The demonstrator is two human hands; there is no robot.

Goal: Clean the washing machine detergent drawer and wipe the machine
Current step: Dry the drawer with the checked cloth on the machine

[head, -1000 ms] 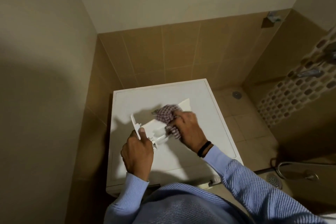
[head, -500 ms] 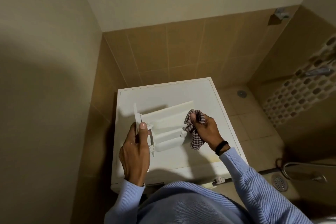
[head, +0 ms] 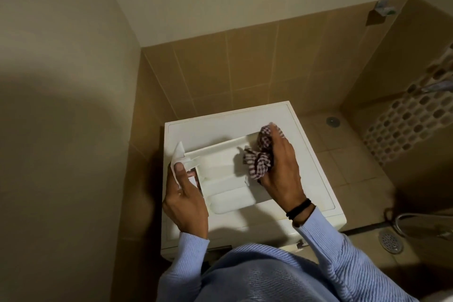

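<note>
— What has moved since half a second ago?

— Mostly the right hand (head: pixel 282 171). With its cloth (head: pixel 259 159) it has climbed from the near right end of the detergent drawer (head: pixel 220 169) to the far right corner. The drawer sits much as it did.

— Start at the left, then.

— The left hand (head: pixel 186 201) grips the drawer's flat front panel (head: pixel 178 152), thumb pressed on its face, fingers curled behind it. The drawer is a long white tray of smooth hard plastic, lying slantwise over the top of the washing machine (head: pixel 208 129). Whether its underside touches that top I cannot tell.

— And inside it?

— Long compartments run side by side, the nearest one with rounded ends. Only white plastic shows in them. At the right end the cloth's loose tail hangs into the tray.

— What sort of cloth?

— Soft, crumpled, woven in small dark red and white checks. The right hand holds it bunched, fingers curled round it, against the drawer's right end.

— Anything further right?

— A dark band (head: pixel 299 208) on that wrist, a ribbed pale blue sleeve (head: pixel 343 252), then tan floor tiles (head: pixel 343 167) with a round metal drain (head: pixel 390 241).
</note>
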